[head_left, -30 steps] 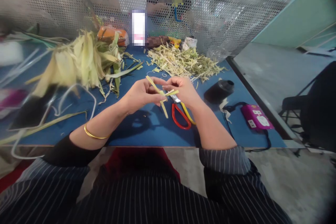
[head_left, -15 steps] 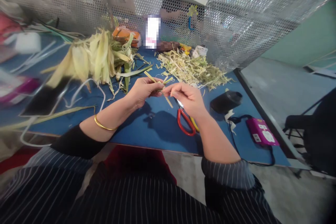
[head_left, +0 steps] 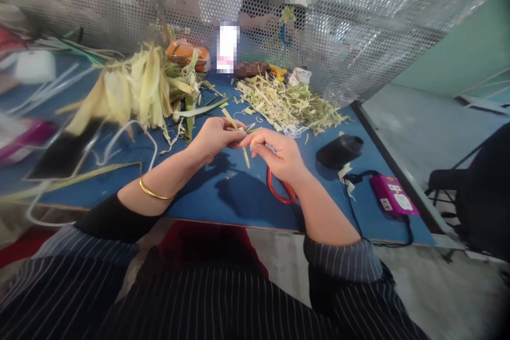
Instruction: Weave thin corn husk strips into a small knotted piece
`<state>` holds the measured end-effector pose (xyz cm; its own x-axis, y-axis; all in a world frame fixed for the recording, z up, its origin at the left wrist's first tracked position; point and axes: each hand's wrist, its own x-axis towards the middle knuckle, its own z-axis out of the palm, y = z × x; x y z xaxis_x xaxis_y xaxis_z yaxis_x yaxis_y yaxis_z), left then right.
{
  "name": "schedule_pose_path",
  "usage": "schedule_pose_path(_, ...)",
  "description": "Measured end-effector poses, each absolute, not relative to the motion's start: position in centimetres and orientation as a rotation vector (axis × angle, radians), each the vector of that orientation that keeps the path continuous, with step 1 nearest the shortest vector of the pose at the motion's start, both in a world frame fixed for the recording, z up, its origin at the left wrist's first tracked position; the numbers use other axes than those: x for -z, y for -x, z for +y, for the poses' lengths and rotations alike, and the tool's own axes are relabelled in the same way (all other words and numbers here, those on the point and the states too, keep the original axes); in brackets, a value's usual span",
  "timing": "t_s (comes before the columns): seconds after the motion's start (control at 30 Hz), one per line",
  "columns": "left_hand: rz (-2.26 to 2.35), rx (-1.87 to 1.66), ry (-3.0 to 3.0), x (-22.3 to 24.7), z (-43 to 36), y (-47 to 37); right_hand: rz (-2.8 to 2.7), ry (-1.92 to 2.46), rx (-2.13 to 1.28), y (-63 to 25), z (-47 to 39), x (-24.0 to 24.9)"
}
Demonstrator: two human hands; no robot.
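Both hands pinch thin husk strips (head_left: 239, 133) between left hand (head_left: 215, 139) and right hand (head_left: 274, 153)
Light, limp, likely tear-prone; best held near the crossing

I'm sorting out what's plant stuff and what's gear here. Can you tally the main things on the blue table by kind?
Heaps of husk material: 2, whole corn husks and shredded strips
Husk strips held by left hand and right hand: 1 bundle
Red-handled scissors: 1
Black spool: 1
Pink power strip: 1
Total: 6
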<state>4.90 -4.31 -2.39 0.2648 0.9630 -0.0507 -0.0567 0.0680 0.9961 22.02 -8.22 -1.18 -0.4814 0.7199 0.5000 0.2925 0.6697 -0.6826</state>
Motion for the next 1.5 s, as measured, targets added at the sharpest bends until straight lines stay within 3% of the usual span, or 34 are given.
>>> schedule_pose_path(0.17, 0.993, -0.944, -1.452, 2.6, -4.6, -4.9, -1.969, 0.774, -0.423, -22.7, -7.6, 0.3)
schedule_pose_path(0.47, 0.717, -0.758, -1.637, 1.5, -6.2, -5.7, -1.785, 0.882, -0.689, -23.1, -5.9, 0.3)
schedule_pose_path(0.77, 0.858, -1.064, -1.476, 1.5, -5.6, -5.2, -1.940, 1.344, -0.684, -24.3, -4.8, 2.8)
schedule_pose_path(0.9, 0.931, -1.200, -1.342, 2.1, -4.6, -4.8, -2.157, 1.173, -0.651, -24.0, -6.0, 1.7)
schedule_pose_path(1.1, 0.978, -1.186, -1.305, 2.1, -4.0, -4.6, -1.978, 0.797, -0.657, -22.7, -7.6, 0.9)
schedule_pose_path(1.5, 1.136, -1.095, -1.618, 2.8, -4.2, -4.6, -2.183, 0.759, -0.528, -21.6, -8.2, 1.8)
